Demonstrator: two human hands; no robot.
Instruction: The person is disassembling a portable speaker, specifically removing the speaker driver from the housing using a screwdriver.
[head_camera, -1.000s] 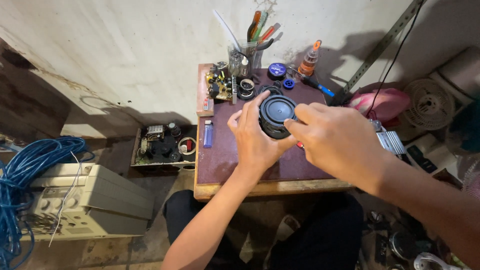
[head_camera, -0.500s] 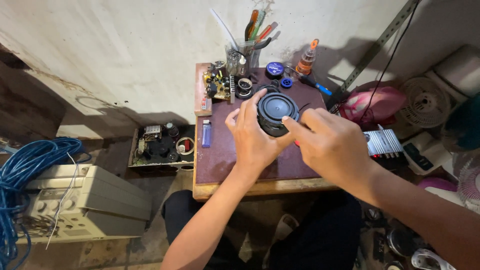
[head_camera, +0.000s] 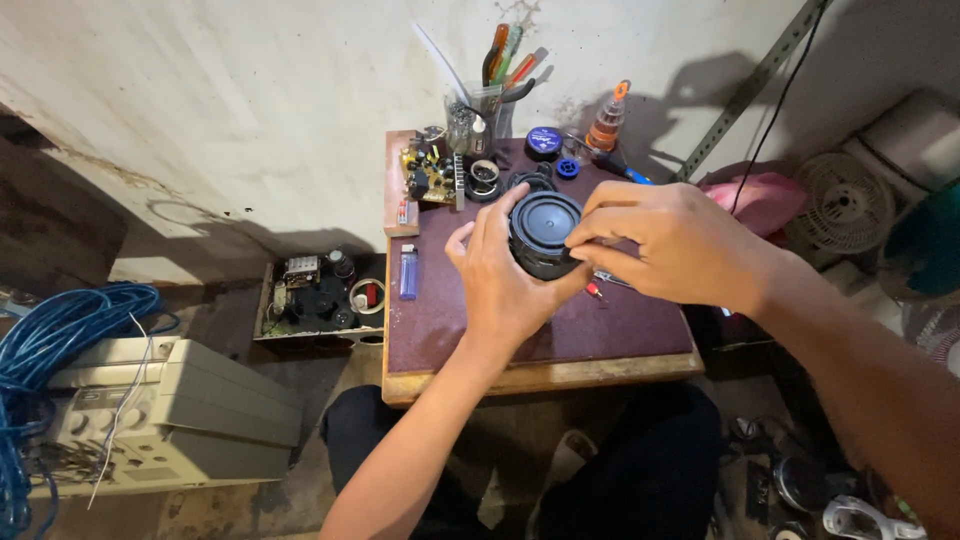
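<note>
Now the round black speaker unit with its ribbed cone (head_camera: 545, 232) is held just above the far middle of the small dark maroon work table (head_camera: 450, 320), where a second ago it sat a little more to the right in the view. The left hand (head_camera: 505, 280) cups it from the near left, fingers curled around its rim. The right hand (head_camera: 665, 245) has closed in from the right, thumb and forefinger pinching at the rim's right edge; whether they grip a small part there is hard to tell. Since both hands remain on it, the work looks to be mid-step. Farther off, a blue lighter (head_camera: 408, 271) lies at the table's left, a green circuit board (head_camera: 430, 175) at the far left, and a clear cup of pliers and screwdrivers (head_camera: 490, 100) against the wall.
</note>
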